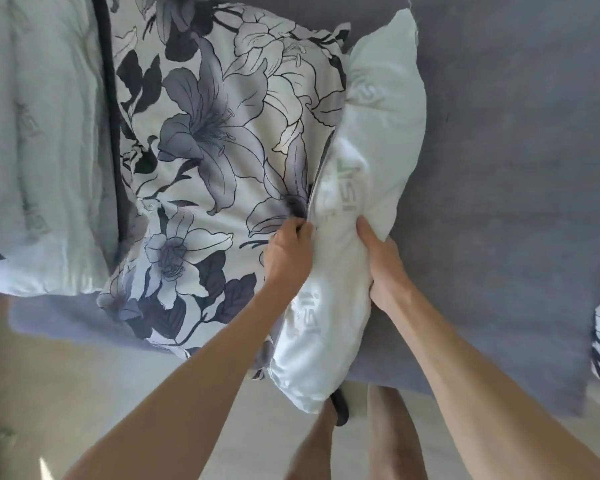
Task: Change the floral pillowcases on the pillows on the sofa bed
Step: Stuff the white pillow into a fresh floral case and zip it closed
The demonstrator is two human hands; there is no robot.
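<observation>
Head view looks down on a grey sofa bed (499,168), where a floral pillowcase (205,133) half covers a white pillow (371,140) emerging from its right-hand opening. Another bare pillow (39,150) lies left. Left hand (286,252) pinches the pillowcase's edge; right hand (383,263) grips the exposed pillow.

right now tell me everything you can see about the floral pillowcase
The floral pillowcase is pale fabric printed with grey and black lilies and dark leaves. It lies on the grey sofa bed, partly covering a white pillow that protrudes from its open right edge. The left hand pinches that edge; the right hand grips the pillow.
</observation>
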